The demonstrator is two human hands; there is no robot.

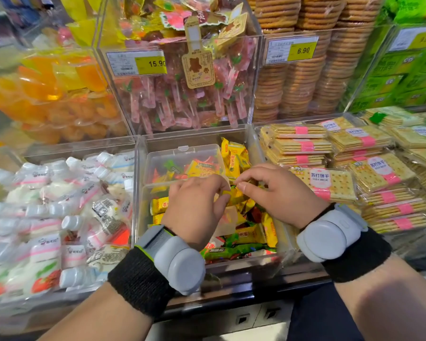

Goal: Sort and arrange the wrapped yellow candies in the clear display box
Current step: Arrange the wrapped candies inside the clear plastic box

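The clear display box (231, 265) in the middle of the shelf holds several wrapped yellow candies (249, 233), mixed with green and red wrappers. A row of yellow candies (234, 158) stands upright at its back right. Inside, at the back left, sits a smaller clear tub (182, 153) with mixed candies. My left hand (194, 205) hovers over the box centre, fingers curled and pinching a yellow candy. My right hand (278, 190) is beside it, fingertips closed on the same cluster of yellow wrappers (235, 195). Both wrists carry grey devices on black bands.
Left of the box lies a bin of white bottle-shaped sweets (59, 212). To the right are stacked soda cracker packs (330, 183). Behind stand bins of pink lollipops (182, 102), orange jellies (59, 94) and round biscuit stacks (305, 77).
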